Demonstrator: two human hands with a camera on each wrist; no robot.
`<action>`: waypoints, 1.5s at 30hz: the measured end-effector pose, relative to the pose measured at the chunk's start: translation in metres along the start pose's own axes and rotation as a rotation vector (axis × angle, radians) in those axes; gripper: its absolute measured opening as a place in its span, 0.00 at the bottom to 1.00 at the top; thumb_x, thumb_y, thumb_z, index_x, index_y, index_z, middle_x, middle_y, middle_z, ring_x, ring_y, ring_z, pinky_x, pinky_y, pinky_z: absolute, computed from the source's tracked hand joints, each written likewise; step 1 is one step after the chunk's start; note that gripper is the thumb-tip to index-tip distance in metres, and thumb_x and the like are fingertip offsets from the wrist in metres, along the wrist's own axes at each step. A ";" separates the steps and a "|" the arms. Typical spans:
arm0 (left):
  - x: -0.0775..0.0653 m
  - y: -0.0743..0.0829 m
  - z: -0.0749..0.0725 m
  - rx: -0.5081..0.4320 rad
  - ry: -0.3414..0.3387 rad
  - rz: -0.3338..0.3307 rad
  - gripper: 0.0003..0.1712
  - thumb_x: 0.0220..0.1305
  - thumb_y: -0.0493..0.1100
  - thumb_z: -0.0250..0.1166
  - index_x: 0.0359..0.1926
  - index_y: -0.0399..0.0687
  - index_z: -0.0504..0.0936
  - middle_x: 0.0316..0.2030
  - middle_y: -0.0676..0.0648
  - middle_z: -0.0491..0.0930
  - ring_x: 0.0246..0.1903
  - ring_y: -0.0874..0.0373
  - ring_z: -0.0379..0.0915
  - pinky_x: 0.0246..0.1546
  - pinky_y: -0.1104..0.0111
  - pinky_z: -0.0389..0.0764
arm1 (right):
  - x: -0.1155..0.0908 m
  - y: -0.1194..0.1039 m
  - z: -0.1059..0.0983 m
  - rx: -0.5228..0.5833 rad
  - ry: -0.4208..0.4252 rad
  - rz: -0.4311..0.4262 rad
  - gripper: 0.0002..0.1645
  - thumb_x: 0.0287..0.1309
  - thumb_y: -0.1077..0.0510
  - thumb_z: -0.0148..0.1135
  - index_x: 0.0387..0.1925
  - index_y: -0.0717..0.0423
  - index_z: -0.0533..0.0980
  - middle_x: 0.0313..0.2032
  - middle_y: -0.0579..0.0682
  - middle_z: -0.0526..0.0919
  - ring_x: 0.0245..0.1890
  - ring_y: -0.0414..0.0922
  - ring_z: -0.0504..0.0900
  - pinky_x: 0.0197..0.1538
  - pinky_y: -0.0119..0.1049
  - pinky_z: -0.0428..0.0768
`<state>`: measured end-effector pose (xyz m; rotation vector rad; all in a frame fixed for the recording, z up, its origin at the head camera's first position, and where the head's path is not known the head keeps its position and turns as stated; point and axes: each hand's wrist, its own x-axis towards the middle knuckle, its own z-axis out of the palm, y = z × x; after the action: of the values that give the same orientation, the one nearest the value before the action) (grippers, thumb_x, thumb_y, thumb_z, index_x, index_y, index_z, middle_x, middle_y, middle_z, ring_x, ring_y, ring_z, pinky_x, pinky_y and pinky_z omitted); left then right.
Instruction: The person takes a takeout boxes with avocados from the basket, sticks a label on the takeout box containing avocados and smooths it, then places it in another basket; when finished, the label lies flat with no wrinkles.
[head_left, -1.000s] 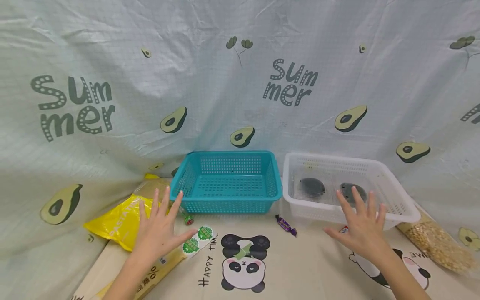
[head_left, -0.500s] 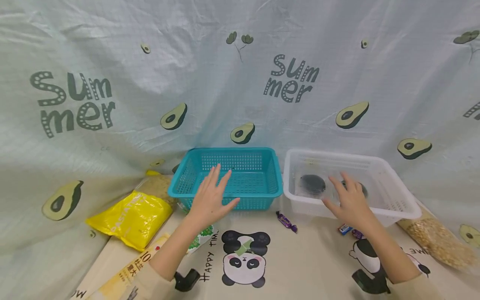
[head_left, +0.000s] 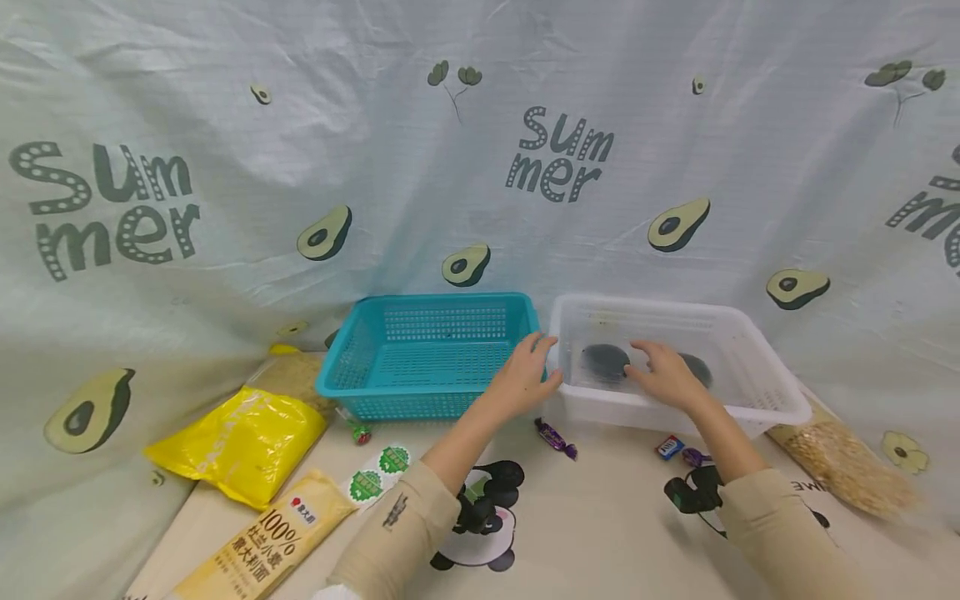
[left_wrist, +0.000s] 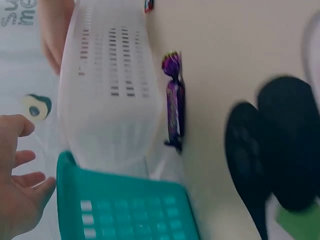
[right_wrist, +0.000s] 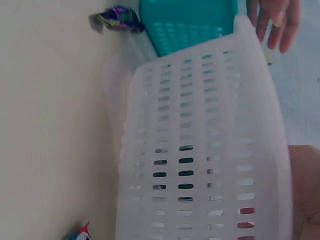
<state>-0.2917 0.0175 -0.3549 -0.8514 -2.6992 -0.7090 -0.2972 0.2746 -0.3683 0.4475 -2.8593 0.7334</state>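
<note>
My left hand (head_left: 525, 379) is at the teal basket's right rim, next to the white basket's left end, with fingers loosely bent and nothing held. My right hand (head_left: 663, 375) reaches over the front rim of the white basket (head_left: 645, 408), its fingers between two dark oval things (head_left: 606, 362) lying inside. The right wrist view shows that hand (right_wrist: 304, 185) partly hidden behind the slotted white wall. In the left wrist view, the left hand's fingers (left_wrist: 35, 182) are spread beside the teal basket (left_wrist: 135, 210). No object shows in the grasp of either hand.
A purple-wrapped candy (head_left: 556, 439) lies before the baskets, with small wrapped sweets (head_left: 670, 447) farther right. On the left are a yellow bag (head_left: 243, 446), a pasta pack (head_left: 262, 542) and a lollipop (head_left: 362, 433). A bag of grain (head_left: 847, 467) lies right of the white basket.
Both hands have moved forward. The left hand has crossed rightward from the yellow bag to the gap between the baskets; the right has moved left, over the white basket. The view has turned slightly right.
</note>
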 end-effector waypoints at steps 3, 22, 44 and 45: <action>0.013 0.011 0.010 -0.046 -0.049 0.002 0.27 0.63 0.47 0.49 0.63 0.46 0.60 0.60 0.43 0.61 0.58 0.52 0.61 0.52 0.63 0.69 | 0.010 0.002 0.005 0.014 -0.035 0.041 0.32 0.59 0.55 0.49 0.59 0.72 0.58 0.55 0.73 0.63 0.48 0.65 0.70 0.46 0.54 0.71; 0.050 0.053 0.056 0.231 -0.152 -0.441 0.24 0.63 0.53 0.48 0.48 0.39 0.74 0.44 0.41 0.74 0.44 0.50 0.71 0.37 0.64 0.76 | 0.036 0.002 0.022 -0.028 -0.148 0.250 0.31 0.63 0.54 0.35 0.61 0.73 0.54 0.55 0.72 0.64 0.56 0.65 0.63 0.55 0.56 0.63; 0.057 0.057 0.062 0.182 -0.137 -0.305 0.22 0.61 0.54 0.49 0.48 0.45 0.73 0.48 0.40 0.69 0.42 0.51 0.71 0.34 0.64 0.75 | 0.027 0.015 0.005 0.027 -0.027 0.285 0.25 0.61 0.58 0.32 0.46 0.73 0.70 0.35 0.64 0.78 0.44 0.62 0.72 0.46 0.54 0.69; 0.057 0.057 0.062 0.162 -0.115 -0.289 0.22 0.61 0.54 0.48 0.49 0.45 0.72 0.49 0.39 0.68 0.43 0.50 0.70 0.36 0.64 0.75 | 0.026 0.016 0.004 0.052 0.003 0.289 0.26 0.62 0.57 0.31 0.50 0.73 0.67 0.40 0.67 0.77 0.47 0.63 0.71 0.48 0.54 0.69</action>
<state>-0.3081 0.1169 -0.3671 -0.4829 -2.9697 -0.4976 -0.3268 0.2797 -0.3727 0.0370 -2.9417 0.8540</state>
